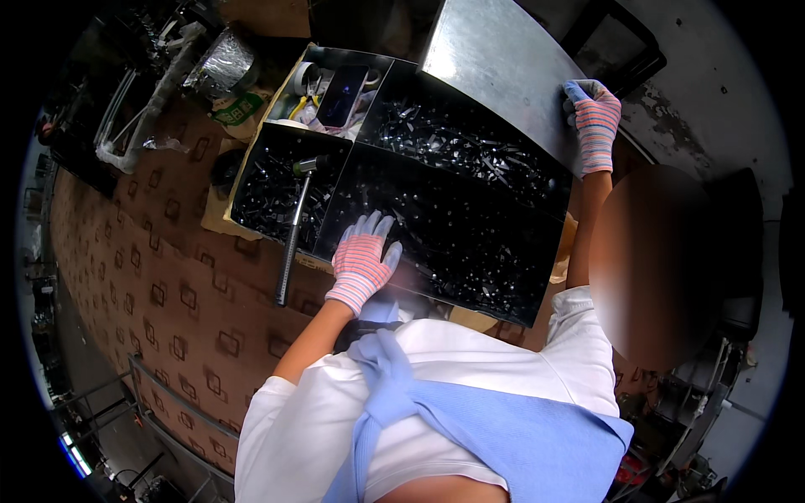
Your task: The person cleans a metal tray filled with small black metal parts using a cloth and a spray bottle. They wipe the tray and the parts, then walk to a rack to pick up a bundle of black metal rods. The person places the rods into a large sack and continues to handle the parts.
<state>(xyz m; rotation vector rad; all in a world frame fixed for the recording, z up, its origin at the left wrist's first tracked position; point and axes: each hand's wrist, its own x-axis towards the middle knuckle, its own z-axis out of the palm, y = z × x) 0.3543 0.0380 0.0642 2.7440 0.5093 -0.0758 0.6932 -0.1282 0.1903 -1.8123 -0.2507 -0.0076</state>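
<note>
My left hand [365, 258], in a glove with red and white stripes and grey fingers, lies over the near left part of a black compartmented tray [335, 220]. Its fingers are stretched out and hold nothing. At the far right, my right hand [595, 113] wears a matching glove and is closed on the right edge of a flat grey metal sheet [503, 59]. The sheet rises tilted behind the tray's far right side. Small dark shiny pieces [457, 142] fill the far compartment; finer bits are scattered in the large near one.
A hammer [300, 222] lies across the left compartment, its handle jutting past the near edge. The far left compartment holds a phone [342, 96], yellow-handled pliers [299, 106] and a tape roll [305, 77]. A foil-wrapped bundle [225, 63] stands left on the patterned brown surface [159, 251].
</note>
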